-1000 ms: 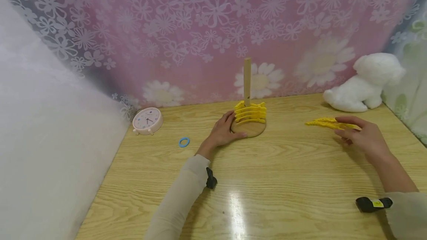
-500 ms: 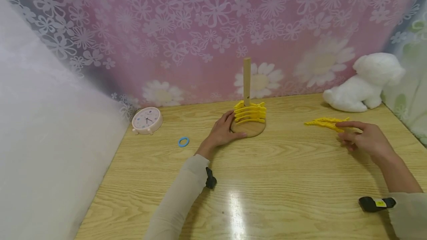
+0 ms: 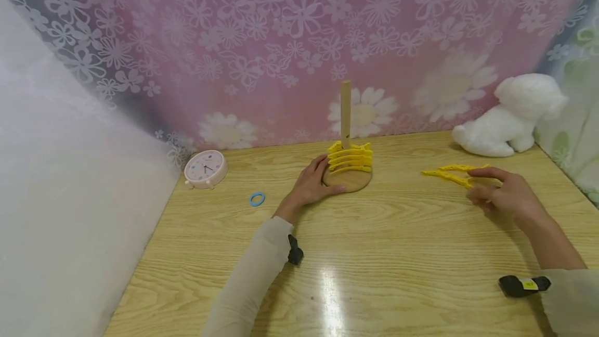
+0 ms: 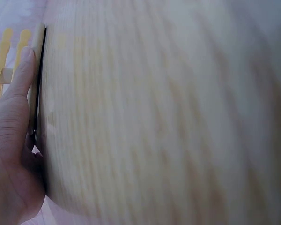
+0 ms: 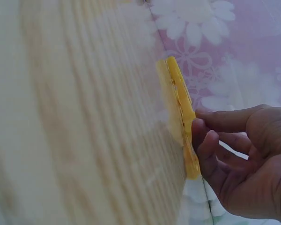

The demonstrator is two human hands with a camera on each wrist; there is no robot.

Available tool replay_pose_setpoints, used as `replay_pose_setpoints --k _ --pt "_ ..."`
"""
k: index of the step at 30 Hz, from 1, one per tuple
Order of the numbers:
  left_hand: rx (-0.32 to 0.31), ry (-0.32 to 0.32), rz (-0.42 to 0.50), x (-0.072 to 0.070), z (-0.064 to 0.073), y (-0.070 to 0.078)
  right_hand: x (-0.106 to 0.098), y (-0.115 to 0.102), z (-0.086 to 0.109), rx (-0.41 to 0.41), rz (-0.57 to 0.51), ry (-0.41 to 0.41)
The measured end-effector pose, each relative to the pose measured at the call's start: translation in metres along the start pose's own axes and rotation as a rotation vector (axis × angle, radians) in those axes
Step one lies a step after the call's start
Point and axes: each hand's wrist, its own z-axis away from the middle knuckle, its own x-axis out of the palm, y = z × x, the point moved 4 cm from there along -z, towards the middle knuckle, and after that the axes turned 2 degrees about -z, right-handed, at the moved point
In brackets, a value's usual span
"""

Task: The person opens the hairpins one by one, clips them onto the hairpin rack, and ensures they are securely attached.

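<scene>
In the head view a wooden pole (image 3: 346,113) rises from a round wooden base (image 3: 348,183). Several yellow curved plastic pieces (image 3: 351,158) are stacked about the pole's foot. My left hand (image 3: 311,183) holds the left side of the base, with the thumb along its front edge. The left wrist view shows the left hand (image 4: 11,140) at the base's rim. To the right a V-shaped yellow plastic piece (image 3: 444,175) lies on the table, its point to the left. My right hand (image 3: 507,194) pinches it near its right end, thumb and forefinger meeting at the yellow piece (image 5: 185,103) in the right wrist view.
A blue ring (image 3: 257,199) lies left of my left arm. The pink alarm clock (image 3: 206,169) stands at the table's back left. A white plush dog (image 3: 507,116) sits at the back right. Behind the wooden table (image 3: 388,254) hangs a pink flowered cloth (image 3: 290,66).
The yellow V-shaped piece has shifted slightly left and turned, its two arms now showing farther apart. My right fingers have moved along it a little. The left hand and base look unmoved.
</scene>
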Motion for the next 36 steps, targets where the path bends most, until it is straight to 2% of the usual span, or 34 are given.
replay_pose_setpoints --k 4,8,17,25,32,36 --pt "-0.007 0.000 0.004 0.001 -0.001 -0.001 0.005 0.001 -0.002 -0.001 0.100 -0.027" --pt "-0.002 0.000 0.011 0.001 -0.001 -0.002 0.006 0.000 -0.001 -0.011 0.166 -0.022" --pt "0.000 0.003 0.025 -0.001 0.006 0.002 0.008 -0.002 0.000 -0.028 0.159 0.051" --pt "-0.005 0.005 0.014 -0.003 0.004 0.003 0.007 -0.016 0.002 -0.078 0.011 0.128" --pt "0.002 0.003 0.006 -0.001 0.002 0.001 0.014 -0.041 0.003 -0.120 -0.094 0.190" --pt "0.000 0.005 0.005 -0.001 0.002 0.001 0.021 -0.057 -0.002 -0.159 -0.119 0.213"
